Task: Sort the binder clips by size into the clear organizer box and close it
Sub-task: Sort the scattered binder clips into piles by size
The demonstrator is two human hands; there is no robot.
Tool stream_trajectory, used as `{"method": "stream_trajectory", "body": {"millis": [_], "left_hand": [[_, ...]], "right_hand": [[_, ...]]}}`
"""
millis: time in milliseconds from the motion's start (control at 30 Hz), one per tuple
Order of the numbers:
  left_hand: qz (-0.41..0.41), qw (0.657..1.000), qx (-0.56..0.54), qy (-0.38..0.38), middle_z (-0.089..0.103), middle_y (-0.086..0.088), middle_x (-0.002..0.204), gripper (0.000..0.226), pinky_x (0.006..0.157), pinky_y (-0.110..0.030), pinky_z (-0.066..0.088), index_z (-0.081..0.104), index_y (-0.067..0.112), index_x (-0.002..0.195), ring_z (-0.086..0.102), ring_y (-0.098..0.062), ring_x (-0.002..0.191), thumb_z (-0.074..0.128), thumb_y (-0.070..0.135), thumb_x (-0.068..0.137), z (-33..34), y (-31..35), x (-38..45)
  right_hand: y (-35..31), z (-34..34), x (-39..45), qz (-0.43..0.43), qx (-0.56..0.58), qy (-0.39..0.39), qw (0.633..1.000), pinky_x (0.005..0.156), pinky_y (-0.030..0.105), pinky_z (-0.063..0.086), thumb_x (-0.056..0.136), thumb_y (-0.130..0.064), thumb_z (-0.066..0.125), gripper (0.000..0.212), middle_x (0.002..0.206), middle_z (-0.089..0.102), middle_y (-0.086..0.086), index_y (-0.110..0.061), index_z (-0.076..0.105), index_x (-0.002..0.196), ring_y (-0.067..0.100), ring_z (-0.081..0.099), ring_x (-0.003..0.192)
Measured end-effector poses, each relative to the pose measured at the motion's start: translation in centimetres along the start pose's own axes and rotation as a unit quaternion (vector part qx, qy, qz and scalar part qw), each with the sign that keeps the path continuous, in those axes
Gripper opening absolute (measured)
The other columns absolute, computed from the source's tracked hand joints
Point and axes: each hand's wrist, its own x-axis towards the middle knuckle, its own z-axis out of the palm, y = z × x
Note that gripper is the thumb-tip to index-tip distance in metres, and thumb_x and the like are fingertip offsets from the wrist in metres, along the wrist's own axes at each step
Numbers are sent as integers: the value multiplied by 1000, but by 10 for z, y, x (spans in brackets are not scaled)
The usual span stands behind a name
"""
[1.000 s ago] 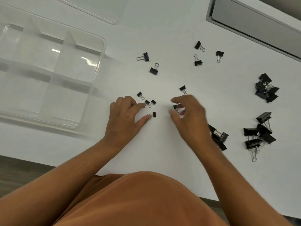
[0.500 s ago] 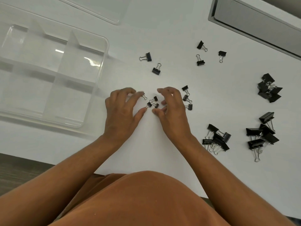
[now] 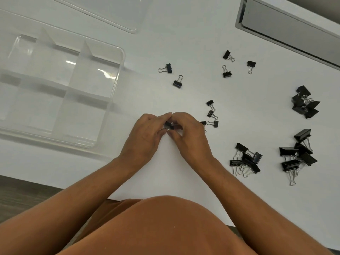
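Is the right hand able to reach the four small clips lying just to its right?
Probably yes. The small clips lie loose beside the right hand with only bare table between, but its fingers are busy gathering tiny clips with the left hand.

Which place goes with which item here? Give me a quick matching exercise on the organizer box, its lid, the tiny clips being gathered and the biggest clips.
Things:
1. organizer box
2. lid
3. tiny clips
4. biggest clips

Places or states:
A. piled at the right side of the table
B. held between the fingertips of the left hand and right hand
C. lying flat past the box, at the top edge of the view
D. open at the left, no clips visible inside

Pairs: 1-D, 2-C, 3-B, 4-A
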Motion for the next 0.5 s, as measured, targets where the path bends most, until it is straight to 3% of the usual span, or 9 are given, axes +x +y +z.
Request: {"method": "stream_trajectory", "body": {"millis": [67, 167, 233, 300, 400, 500], "left_hand": [[9, 1000, -3, -4, 72, -8, 113, 49, 90, -36, 54, 59, 8, 143, 61, -27, 105, 71, 3, 96, 1, 3, -1], [-3, 1000, -2, 7, 70, -7, 121, 47, 92, -29, 48, 60, 9, 141, 58, -21, 105, 73, 7, 95, 0, 4, 4], [-4, 999, 16, 28, 65, -6, 133, 38, 97, -25, 43, 64, 10, 136, 56, -23, 112, 70, 16, 99, -5, 4, 12], [-20, 997, 43, 53, 57, -7, 141, 36, 99, -26, 42, 66, 12, 134, 50, -27, 117, 67, 26, 101, -9, 3, 25], [-74, 991, 98, 46, 36, -11, 158, 60, 109, -42, 44, 51, 16, 148, 38, -34, 133, 67, 44, 98, -12, 5, 62], [-113, 986, 123, -9, 19, -12, 168, 94, 115, -49, 37, 30, 19, 160, 29, -38, 141, 73, 59, 87, -13, 11, 104]], "right_hand": [[4, -4, -9, -4, 28, 10, 1000, 95, 32, 55, 90, 2, 73, 25, 115, 66, 1, -9, 72, 113, 12, 64, 107], [11, -17, -24, 7, 29, 77, 997, 95, 34, 55, 92, -2, 74, 22, 118, 63, -2, -12, 72, 112, 11, 61, 112], [20, -29, -29, 62, -12, 140, 988, 94, 33, 51, 89, -13, 79, 29, 120, 58, -8, -18, 70, 116, 12, 54, 115], [33, -41, -30, 155, -32, 163, 974, 99, 30, 46, 84, -29, 85, 52, 130, 47, -11, -25, 63, 131, 13, 45, 125], [47, -51, -21, 229, 0, 146, 962, 109, 38, 46, 77, -42, 90, 84, 140, 36, -10, -27, 49, 149, 19, 44, 134], [48, -52, -7, 237, 39, 127, 962, 104, 35, 51, 75, -37, 93, 92, 138, 38, -11, -23, 46, 153, 13, 52, 120]]}}
